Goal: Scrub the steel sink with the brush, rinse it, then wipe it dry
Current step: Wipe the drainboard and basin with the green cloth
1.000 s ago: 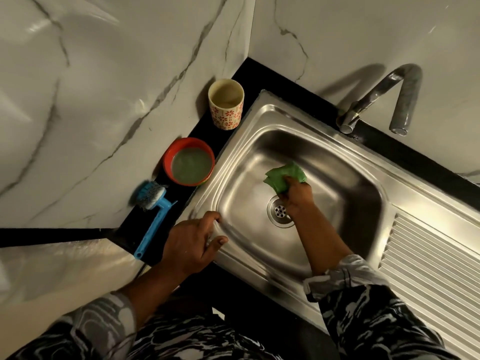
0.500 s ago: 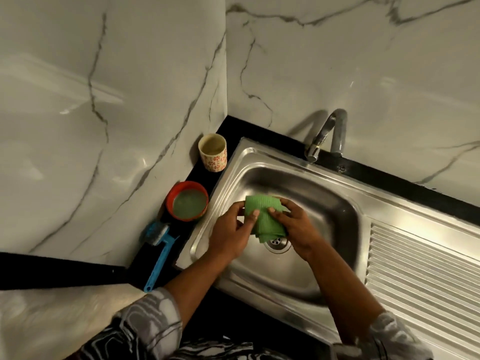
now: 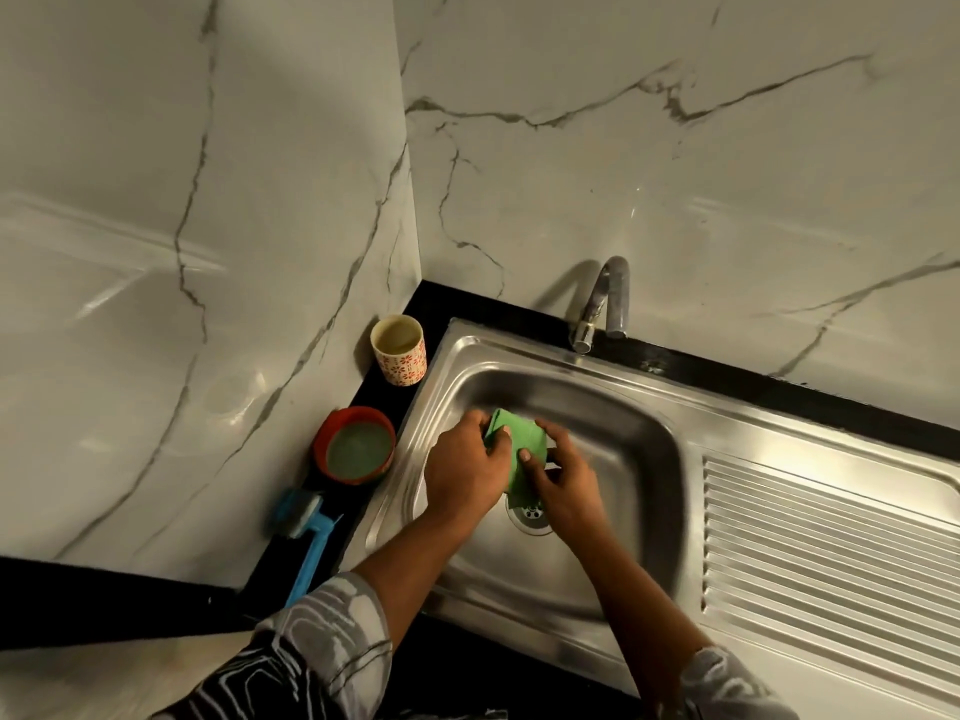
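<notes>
Fingers of the left hand were curled over the left edge of the green cloth, gripping it. The right hand pinched the same cloth from the other side, w/ one fingertip pressed flat on its face. Both hands held it over the basin of the steel sink, just above the drain — a lower corner of the cloth hung in front of the strainer. Whether the cloth touched the basin floor couldn't be told. It looked folded, not spread out. The right hand was a bit blurred.

The blue brush lay on the black counter strip left of the sink, bristle head toward the wall & handle pointing back toward the person, its end hidden behind the left sleeve. Neither hand touched it.

Just beyond the brush sat a red bowl w/ greenish liquid in it, and beyond that, near the corner, a patterned cup stood upright. The tap stood at the back of the sink, spout curving down over the rear rim. A ribbed drainboard ran off to the right of the basin — part of the same steel unit. Marble-look wall panels met in the corner behind the cup.
</notes>
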